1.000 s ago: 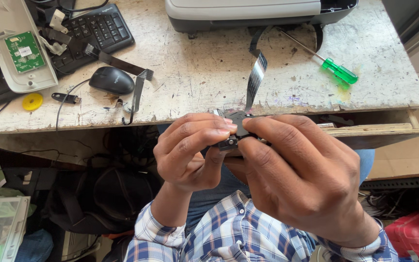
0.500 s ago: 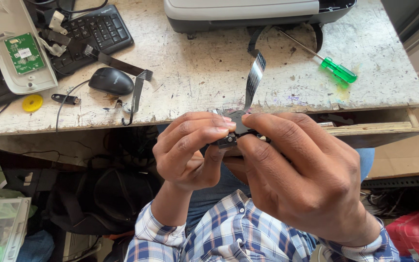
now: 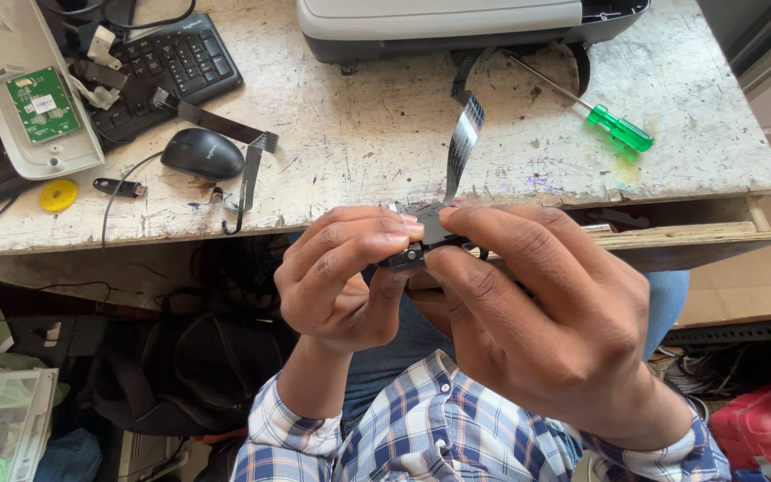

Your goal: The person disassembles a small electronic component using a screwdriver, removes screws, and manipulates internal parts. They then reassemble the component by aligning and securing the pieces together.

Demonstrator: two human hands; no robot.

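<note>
Small black part (image 3: 417, 245) pinched between left hand (image 3: 336, 281) and right hand (image 3: 537, 330), both closed on it, held just off tabletop (image 3: 359, 152) front edge. Ribbon cable (image 3: 462, 147) rises toward printer (image 3: 457, 22). Green screwdriver (image 3: 617, 129) near right edge.

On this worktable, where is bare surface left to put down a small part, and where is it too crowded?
Bare patches: the tabletop between the mouse and the flat ribbon cable, and the strip between that cable and the green screwdriver. Crowded: the far left, with keyboard, circuit board, yellow disc and USB stick.
</note>
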